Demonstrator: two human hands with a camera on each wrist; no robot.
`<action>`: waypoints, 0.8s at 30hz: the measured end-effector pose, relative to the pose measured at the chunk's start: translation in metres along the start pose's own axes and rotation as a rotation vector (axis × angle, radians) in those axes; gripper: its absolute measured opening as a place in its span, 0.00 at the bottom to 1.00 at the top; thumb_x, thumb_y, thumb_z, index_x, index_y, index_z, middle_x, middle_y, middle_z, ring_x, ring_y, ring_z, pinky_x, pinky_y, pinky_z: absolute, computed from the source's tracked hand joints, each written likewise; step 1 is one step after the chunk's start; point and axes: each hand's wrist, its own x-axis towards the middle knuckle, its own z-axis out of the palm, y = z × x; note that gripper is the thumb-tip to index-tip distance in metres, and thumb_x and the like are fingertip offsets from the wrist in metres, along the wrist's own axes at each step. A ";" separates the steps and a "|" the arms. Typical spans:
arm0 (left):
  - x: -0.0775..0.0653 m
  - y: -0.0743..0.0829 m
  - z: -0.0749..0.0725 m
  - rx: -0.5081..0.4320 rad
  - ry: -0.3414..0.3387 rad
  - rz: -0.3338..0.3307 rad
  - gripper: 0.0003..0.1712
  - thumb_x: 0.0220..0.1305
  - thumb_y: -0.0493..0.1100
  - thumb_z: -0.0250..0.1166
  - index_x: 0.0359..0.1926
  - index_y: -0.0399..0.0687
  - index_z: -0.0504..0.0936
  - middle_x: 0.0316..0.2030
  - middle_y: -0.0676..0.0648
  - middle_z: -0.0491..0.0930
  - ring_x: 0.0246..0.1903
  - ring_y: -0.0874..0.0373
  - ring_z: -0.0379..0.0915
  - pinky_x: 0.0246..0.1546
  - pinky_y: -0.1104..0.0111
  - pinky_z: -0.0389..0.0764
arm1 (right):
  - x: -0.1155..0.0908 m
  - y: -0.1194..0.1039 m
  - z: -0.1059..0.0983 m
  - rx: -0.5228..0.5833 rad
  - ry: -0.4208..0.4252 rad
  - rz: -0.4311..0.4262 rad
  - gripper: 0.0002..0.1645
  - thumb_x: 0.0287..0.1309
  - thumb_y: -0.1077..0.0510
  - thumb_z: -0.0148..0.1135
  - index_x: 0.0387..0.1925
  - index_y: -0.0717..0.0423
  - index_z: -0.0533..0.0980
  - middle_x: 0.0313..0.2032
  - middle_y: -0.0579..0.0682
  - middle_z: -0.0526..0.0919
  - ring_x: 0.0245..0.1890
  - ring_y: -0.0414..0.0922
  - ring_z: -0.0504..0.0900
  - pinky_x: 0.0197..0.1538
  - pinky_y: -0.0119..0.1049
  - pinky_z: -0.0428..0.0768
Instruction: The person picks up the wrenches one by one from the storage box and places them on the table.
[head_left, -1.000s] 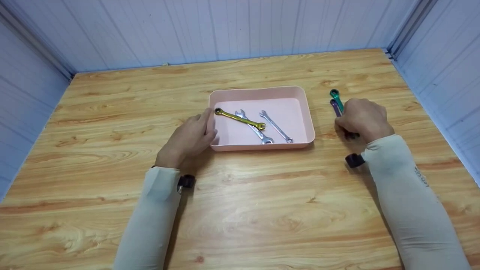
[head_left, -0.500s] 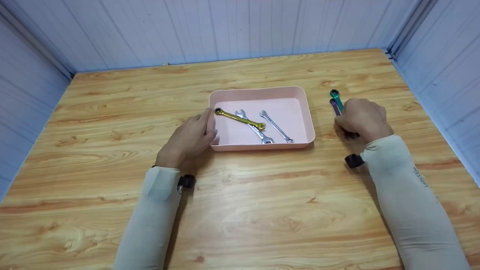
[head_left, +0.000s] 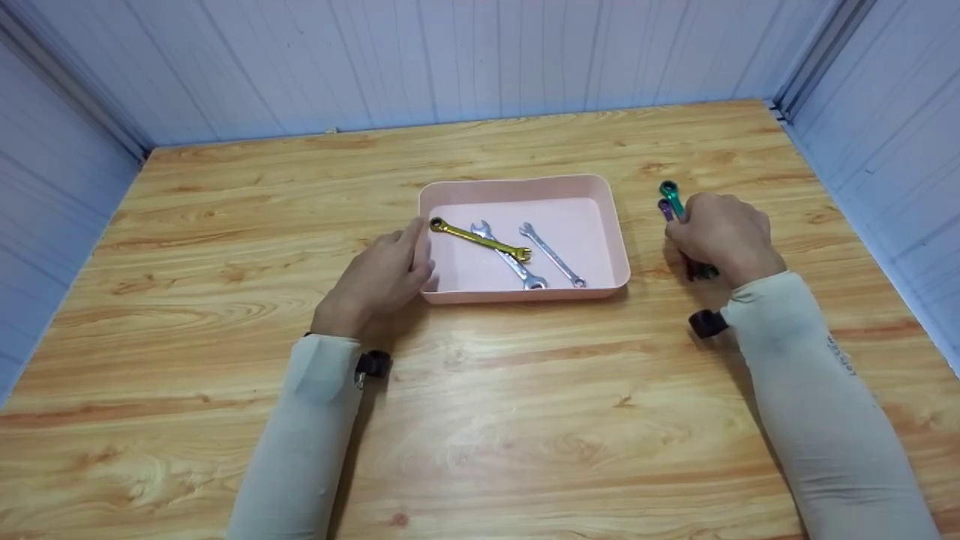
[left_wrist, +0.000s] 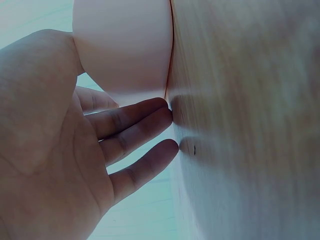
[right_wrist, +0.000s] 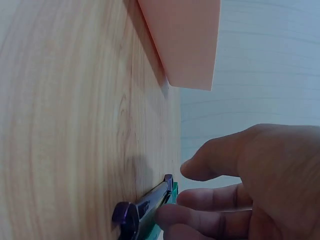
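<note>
My left hand rests against the left wall of a shallow pink tray. In the left wrist view its fingers are extended, their fingertips down at the tabletop. Inside the tray, a gold wrench lies across a silver wrench, and a second silver wrench lies to their right. On the right, my right hand is over a purple wrench and a green wrench. Its fingertips overlap the purple one, with the thumb held apart. The hand hides their middles.
The wood-grain table extends around the tray. A white panelled wall stands behind it, with side walls at left and right. Each sleeved wrist carries a small black camera, one at the left wrist and one at the right wrist.
My right hand has shifted slightly left. The purple wrench has moved a little with it, and its far end now shows reddish below the hand. My left hand and the tray stay put.
</note>
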 end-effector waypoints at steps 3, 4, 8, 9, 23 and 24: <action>0.000 0.000 0.000 -0.001 0.001 -0.003 0.41 0.74 0.53 0.53 0.80 0.50 0.46 0.72 0.41 0.62 0.68 0.51 0.62 0.69 0.52 0.61 | -0.001 -0.002 -0.001 0.008 0.000 -0.004 0.18 0.67 0.47 0.49 0.29 0.56 0.73 0.28 0.55 0.77 0.26 0.52 0.74 0.31 0.47 0.69; 0.000 0.000 0.000 0.001 0.004 -0.001 0.41 0.74 0.53 0.53 0.80 0.50 0.46 0.72 0.41 0.62 0.68 0.51 0.61 0.69 0.52 0.61 | -0.002 -0.002 -0.001 0.012 0.007 -0.010 0.18 0.68 0.47 0.48 0.29 0.56 0.73 0.26 0.54 0.75 0.25 0.51 0.73 0.29 0.46 0.68; -0.001 -0.002 0.000 0.013 0.012 0.029 0.41 0.74 0.52 0.53 0.80 0.49 0.48 0.70 0.40 0.65 0.67 0.50 0.63 0.68 0.52 0.63 | -0.004 -0.005 -0.004 0.045 0.038 -0.042 0.19 0.68 0.47 0.45 0.25 0.54 0.69 0.20 0.49 0.68 0.22 0.48 0.67 0.25 0.42 0.63; -0.001 -0.002 0.000 0.016 0.014 0.036 0.40 0.74 0.52 0.53 0.80 0.49 0.49 0.69 0.39 0.66 0.65 0.50 0.64 0.67 0.52 0.64 | -0.005 -0.006 -0.005 0.057 0.044 -0.052 0.20 0.69 0.47 0.45 0.25 0.54 0.69 0.19 0.49 0.68 0.21 0.47 0.66 0.24 0.41 0.62; 0.000 -0.001 -0.001 0.006 0.003 0.021 0.41 0.74 0.51 0.53 0.80 0.48 0.47 0.69 0.40 0.66 0.63 0.52 0.65 0.68 0.53 0.63 | -0.010 -0.019 -0.008 0.246 -0.017 -0.122 0.25 0.71 0.40 0.46 0.44 0.55 0.78 0.34 0.51 0.85 0.26 0.48 0.79 0.32 0.45 0.72; 0.000 -0.001 0.000 0.004 0.005 0.021 0.41 0.74 0.51 0.53 0.80 0.48 0.47 0.69 0.40 0.66 0.63 0.52 0.65 0.68 0.53 0.63 | -0.011 -0.020 -0.009 0.255 -0.017 -0.130 0.25 0.72 0.40 0.46 0.44 0.55 0.79 0.34 0.51 0.85 0.28 0.48 0.80 0.33 0.45 0.73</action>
